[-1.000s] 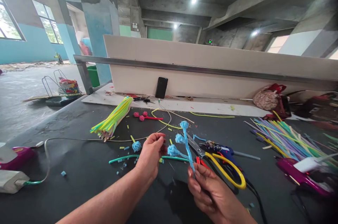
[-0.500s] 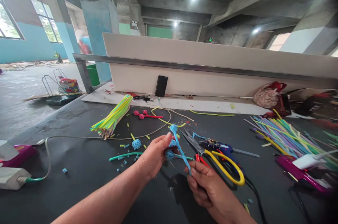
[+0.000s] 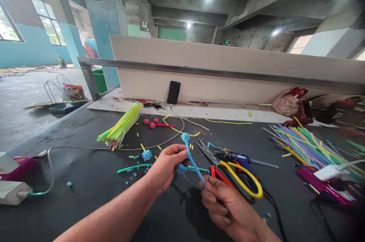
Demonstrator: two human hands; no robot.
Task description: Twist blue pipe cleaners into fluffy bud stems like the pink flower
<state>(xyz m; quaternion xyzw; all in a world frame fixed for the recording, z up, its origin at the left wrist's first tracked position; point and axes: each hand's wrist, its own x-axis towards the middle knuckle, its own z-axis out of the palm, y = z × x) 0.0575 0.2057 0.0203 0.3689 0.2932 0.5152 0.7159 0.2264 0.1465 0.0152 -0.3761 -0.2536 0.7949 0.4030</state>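
A blue fuzzy stem (image 3: 193, 161) with a knobbly blue head at its top slants between my hands. The fingers of my left hand (image 3: 169, 164) are closed on it just under the head, where another blue tuft (image 3: 181, 168) shows below the fingers. Pinched in my right hand (image 3: 221, 200) is the stem's lower end. Open scissors with yellow handles (image 3: 242, 177) lie right beside my right hand, near red handles (image 3: 222, 176) and a blue glue gun (image 3: 242, 161). A blue ball (image 3: 146, 155) on a yellow-green stem rests left of my left hand.
Yellow-green stems (image 3: 122, 126) lie bundled at the left, mixed coloured stems (image 3: 302, 145) at the right. Behind are red balls on a stem (image 3: 154, 123) and a phone (image 3: 173, 92) propped upright. Purple devices (image 3: 325, 187) with cables sit at both sides.
The fingers of my left hand have closed around the upper stem, and less blue shows beside them. My right hand keeps its grip on the lower end. The view has shifted slightly.
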